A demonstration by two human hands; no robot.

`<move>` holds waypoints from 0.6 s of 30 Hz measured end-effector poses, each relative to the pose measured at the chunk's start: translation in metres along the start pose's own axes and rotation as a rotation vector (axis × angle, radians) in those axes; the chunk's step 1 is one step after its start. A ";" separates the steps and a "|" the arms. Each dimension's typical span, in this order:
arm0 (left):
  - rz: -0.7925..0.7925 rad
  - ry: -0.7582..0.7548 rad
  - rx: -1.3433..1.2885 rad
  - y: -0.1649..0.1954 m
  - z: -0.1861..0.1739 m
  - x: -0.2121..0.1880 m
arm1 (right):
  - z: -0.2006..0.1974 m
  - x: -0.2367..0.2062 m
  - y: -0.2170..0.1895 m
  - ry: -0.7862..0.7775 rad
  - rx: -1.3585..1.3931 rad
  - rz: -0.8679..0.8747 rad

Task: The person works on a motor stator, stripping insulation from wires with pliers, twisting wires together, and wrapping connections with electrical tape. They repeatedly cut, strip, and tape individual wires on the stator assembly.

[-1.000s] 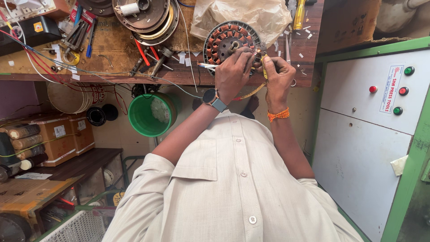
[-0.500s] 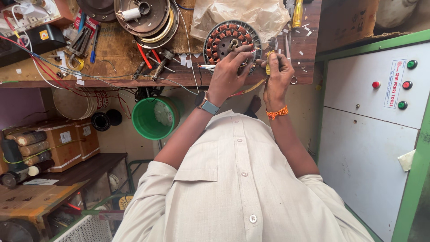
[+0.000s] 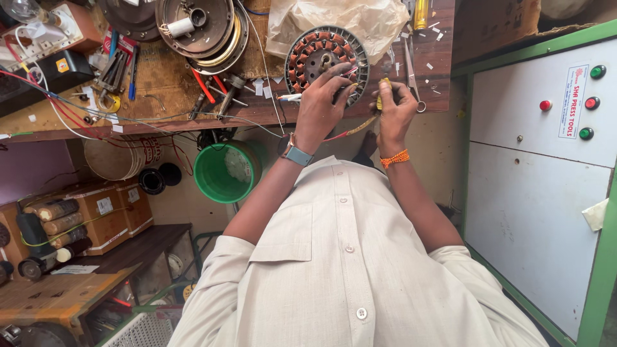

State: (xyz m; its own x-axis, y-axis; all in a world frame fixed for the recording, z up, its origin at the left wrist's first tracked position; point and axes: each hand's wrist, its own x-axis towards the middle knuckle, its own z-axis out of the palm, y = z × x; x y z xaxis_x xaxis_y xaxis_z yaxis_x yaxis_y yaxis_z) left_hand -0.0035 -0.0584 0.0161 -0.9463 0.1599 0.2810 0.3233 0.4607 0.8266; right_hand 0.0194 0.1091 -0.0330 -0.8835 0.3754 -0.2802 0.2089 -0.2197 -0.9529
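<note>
The wooden counter point(image 3: 160, 71) runs across the top of the view, crowded with tools and wires, and right at its near edge sits the round motor stator point(image 3: 321, 54) — a flat grey ring with a circle of copper-coloured coils, lying face up with a crumpled plastic sheet point(image 3: 334, 19) behind it. A green bucket point(image 3: 226, 172) hangs in the shadow below the counter, well clear of the work.

Both arms reach straight ahead, and the stator lies directly in front of the left hand point(image 3: 319, 106), a little to the left of the right. The left hand is the nearer one — its fingers point(image 3: 334, 72) spread open and rest on the near side of the ring, fingertips touching the coils, pressing down rather than clamping. A wristwatch point(image 3: 297, 155) sits on that wrist.

The right hand point(image 3: 395, 109) is just beside the stator's right rim, its grip curled closed around a small yellow-handled tool point(image 3: 383, 96); the tip is hidden, so I cannot tell what it touches. A thin red wire point(image 3: 340, 133) runs between the two hands, just under the counter's edge.
</note>
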 end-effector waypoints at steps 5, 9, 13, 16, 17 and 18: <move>-0.064 0.100 0.041 0.001 0.011 -0.003 | 0.003 -0.005 -0.003 -0.064 0.121 -0.115; -0.034 0.127 0.077 0.001 0.013 -0.005 | 0.005 -0.008 -0.008 -0.116 0.134 -0.086; -0.033 0.117 0.098 0.001 0.011 -0.007 | 0.005 -0.016 -0.012 -0.181 0.093 0.015; -0.030 0.111 0.104 -0.001 0.011 -0.008 | 0.006 -0.019 -0.012 -0.188 0.127 0.029; -0.029 0.112 0.102 -0.001 0.011 -0.008 | 0.007 -0.020 -0.011 -0.193 0.159 0.037; -0.017 0.107 0.110 -0.002 0.011 -0.008 | 0.007 -0.020 -0.011 -0.197 0.191 0.043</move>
State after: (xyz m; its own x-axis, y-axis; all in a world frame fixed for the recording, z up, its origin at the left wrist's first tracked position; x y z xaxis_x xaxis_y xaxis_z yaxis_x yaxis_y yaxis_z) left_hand 0.0037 -0.0506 0.0069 -0.9446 0.0600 0.3227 0.3000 0.5566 0.7747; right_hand 0.0318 0.0976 -0.0164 -0.9441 0.1834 -0.2741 0.1815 -0.4048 -0.8962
